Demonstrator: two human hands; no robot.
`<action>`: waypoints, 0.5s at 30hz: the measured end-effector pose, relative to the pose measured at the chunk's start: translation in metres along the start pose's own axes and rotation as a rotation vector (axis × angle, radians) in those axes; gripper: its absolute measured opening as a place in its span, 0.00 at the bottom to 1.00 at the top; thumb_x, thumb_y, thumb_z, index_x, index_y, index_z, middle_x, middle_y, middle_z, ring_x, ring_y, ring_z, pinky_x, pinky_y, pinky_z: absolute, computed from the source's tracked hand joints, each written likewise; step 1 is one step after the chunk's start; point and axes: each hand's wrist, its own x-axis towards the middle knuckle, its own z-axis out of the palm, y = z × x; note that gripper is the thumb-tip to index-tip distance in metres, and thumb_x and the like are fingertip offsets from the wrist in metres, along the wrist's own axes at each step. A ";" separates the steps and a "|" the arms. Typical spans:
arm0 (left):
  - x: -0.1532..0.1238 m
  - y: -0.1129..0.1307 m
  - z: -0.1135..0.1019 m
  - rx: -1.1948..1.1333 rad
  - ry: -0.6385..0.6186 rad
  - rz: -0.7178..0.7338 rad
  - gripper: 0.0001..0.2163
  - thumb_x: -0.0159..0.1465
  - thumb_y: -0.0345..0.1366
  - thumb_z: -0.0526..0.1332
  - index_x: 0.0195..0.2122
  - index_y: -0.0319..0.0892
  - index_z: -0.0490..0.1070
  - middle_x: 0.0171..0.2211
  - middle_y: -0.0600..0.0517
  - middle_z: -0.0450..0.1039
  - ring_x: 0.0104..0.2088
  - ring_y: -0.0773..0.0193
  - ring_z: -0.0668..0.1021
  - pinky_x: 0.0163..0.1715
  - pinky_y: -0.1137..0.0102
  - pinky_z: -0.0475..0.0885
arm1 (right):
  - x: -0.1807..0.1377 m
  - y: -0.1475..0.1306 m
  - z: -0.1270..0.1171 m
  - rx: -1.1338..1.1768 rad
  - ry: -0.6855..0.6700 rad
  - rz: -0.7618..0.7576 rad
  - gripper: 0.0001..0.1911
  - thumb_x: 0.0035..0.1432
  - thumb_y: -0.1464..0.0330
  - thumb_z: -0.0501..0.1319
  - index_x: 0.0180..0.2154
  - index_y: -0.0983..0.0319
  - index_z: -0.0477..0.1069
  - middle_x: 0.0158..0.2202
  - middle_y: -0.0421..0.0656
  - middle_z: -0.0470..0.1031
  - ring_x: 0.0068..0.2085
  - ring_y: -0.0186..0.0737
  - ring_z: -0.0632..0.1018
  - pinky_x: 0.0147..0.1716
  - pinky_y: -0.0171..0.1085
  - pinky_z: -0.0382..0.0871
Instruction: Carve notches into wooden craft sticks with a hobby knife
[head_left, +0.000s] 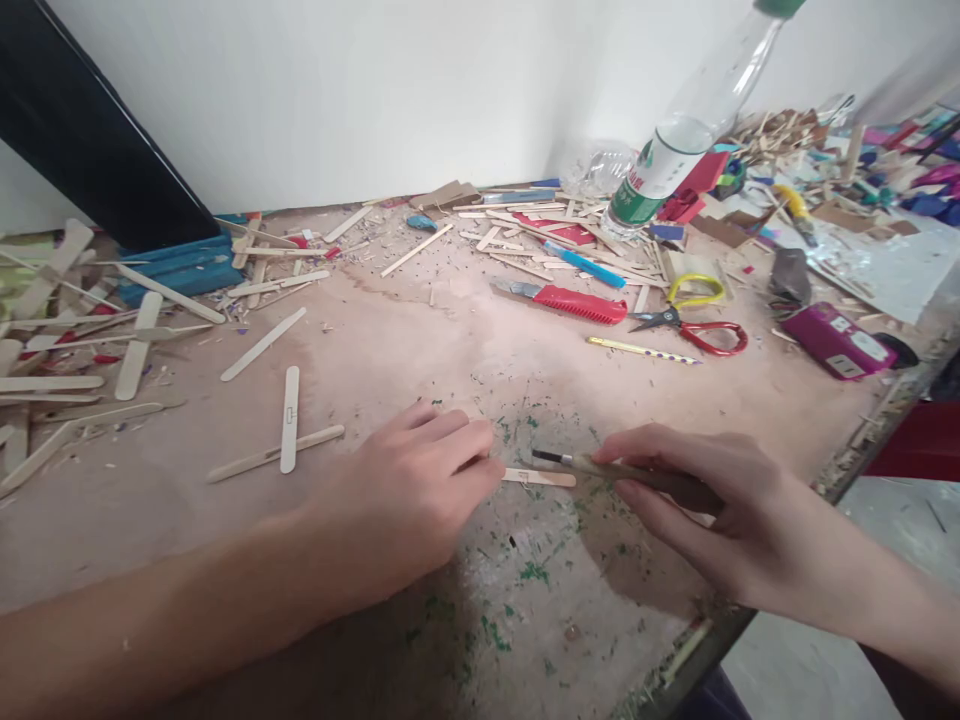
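Observation:
My left hand (435,480) rests on the table with its fingers curled over one end of a craft stick (547,479), pinning it down. The stick's other end sticks out to the right and bears a small pencil mark. In my right hand (720,500) is a carving knife (637,473) with a wooden handle and a short dark blade. Its tip points left, just above the stick. Left of my hands, another marked craft stick (289,420) lies across a darker stick (247,465).
Behind my hands lie a red utility knife (577,303), scissors (712,332), a yellow pencil (645,350) and a blue cutter (585,264). A plastic bottle (667,160) leans by the wall. A purple tape measure (836,340) is near the right edge. Stick scraps (67,380) pile at left.

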 end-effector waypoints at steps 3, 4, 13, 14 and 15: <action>0.000 0.002 0.001 0.021 0.017 -0.004 0.15 0.78 0.22 0.55 0.40 0.42 0.79 0.34 0.51 0.73 0.35 0.59 0.71 0.39 0.60 0.65 | 0.002 -0.001 0.000 -0.009 -0.008 -0.089 0.12 0.78 0.72 0.62 0.57 0.56 0.79 0.38 0.38 0.88 0.31 0.31 0.85 0.31 0.30 0.75; 0.000 0.002 0.002 0.028 0.019 -0.005 0.15 0.78 0.22 0.55 0.40 0.42 0.79 0.34 0.51 0.73 0.34 0.59 0.71 0.39 0.60 0.65 | 0.002 -0.002 0.000 -0.013 -0.015 -0.110 0.13 0.78 0.73 0.62 0.58 0.56 0.79 0.38 0.37 0.87 0.31 0.30 0.85 0.32 0.29 0.74; 0.001 0.001 0.004 0.013 0.012 -0.004 0.16 0.78 0.22 0.54 0.39 0.42 0.78 0.34 0.51 0.72 0.35 0.59 0.71 0.40 0.61 0.66 | -0.002 0.003 -0.002 0.009 -0.047 -0.140 0.21 0.78 0.74 0.62 0.65 0.52 0.80 0.33 0.39 0.84 0.26 0.33 0.79 0.25 0.36 0.66; 0.001 0.001 0.004 0.013 0.018 -0.002 0.16 0.78 0.22 0.53 0.39 0.42 0.78 0.34 0.51 0.72 0.35 0.59 0.71 0.40 0.61 0.66 | -0.001 0.002 -0.004 0.004 -0.062 -0.134 0.21 0.78 0.73 0.62 0.65 0.53 0.81 0.33 0.40 0.85 0.26 0.34 0.79 0.24 0.37 0.65; 0.001 0.001 0.004 0.011 0.024 0.000 0.16 0.78 0.22 0.53 0.39 0.42 0.78 0.34 0.51 0.72 0.35 0.59 0.71 0.40 0.61 0.65 | 0.000 0.001 -0.006 -0.007 -0.075 -0.132 0.21 0.78 0.73 0.62 0.65 0.53 0.81 0.33 0.41 0.84 0.26 0.35 0.78 0.24 0.38 0.65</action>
